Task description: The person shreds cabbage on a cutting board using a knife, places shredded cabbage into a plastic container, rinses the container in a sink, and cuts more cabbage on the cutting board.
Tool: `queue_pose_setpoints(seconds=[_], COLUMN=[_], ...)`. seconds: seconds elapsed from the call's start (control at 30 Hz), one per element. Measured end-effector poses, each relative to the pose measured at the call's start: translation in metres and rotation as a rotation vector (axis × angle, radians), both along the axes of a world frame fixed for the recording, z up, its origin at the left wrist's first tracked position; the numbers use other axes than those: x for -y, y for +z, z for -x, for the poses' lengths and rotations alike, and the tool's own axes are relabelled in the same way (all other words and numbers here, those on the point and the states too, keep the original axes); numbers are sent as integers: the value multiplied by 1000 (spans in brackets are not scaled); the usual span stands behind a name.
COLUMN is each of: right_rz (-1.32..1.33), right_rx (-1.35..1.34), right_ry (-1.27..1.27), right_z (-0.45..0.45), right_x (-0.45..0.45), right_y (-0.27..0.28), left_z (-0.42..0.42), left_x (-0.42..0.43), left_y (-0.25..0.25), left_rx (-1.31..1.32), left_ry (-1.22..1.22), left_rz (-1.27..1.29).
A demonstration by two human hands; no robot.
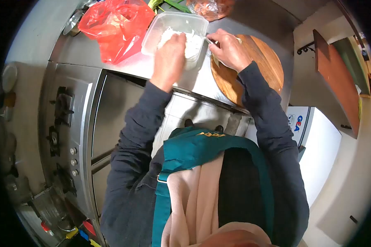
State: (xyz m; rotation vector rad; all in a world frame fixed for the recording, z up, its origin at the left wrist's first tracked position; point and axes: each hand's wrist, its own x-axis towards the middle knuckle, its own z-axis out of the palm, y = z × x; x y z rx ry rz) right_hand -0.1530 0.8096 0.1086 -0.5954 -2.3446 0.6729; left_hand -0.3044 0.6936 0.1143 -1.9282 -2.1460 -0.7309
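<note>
Nearest is the teal apron [189, 150], beyond whose edge the two hands work apart over the tabletop [84, 51]: the right hand [231, 50], above the round wooden board [266, 61], is closed on a thin metal tool [211, 40] by the rim of a clear plastic container, while the left hand [170, 59] dips its fingers into that container [150, 38], among white pieces [192, 46], its grip hidden. A red plastic bag [119, 31] sits left of the container, with green leaves [178, 5] and a clear bag of orange-brown items [212, 8] farthest off, behind it.
</note>
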Motion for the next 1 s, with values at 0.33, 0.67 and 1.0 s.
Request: queue_pose_setpoints(seconds=[0.33,0.67,1.0], right_rz=[62,410,446], right_rx=[-6,66,135], right_ry=[-4,-252,-54], right_z=[-28,-248,-265], right_x=[14,57,23], right_y=[10,-40,-96], left_z=[36,-27,-68], left_x=[10,-2,-154], left_y=[-43,-13,-29], left_rx=[247,345,-136], left_ry=[-295,-334,-264], left_rz=[162,97,530])
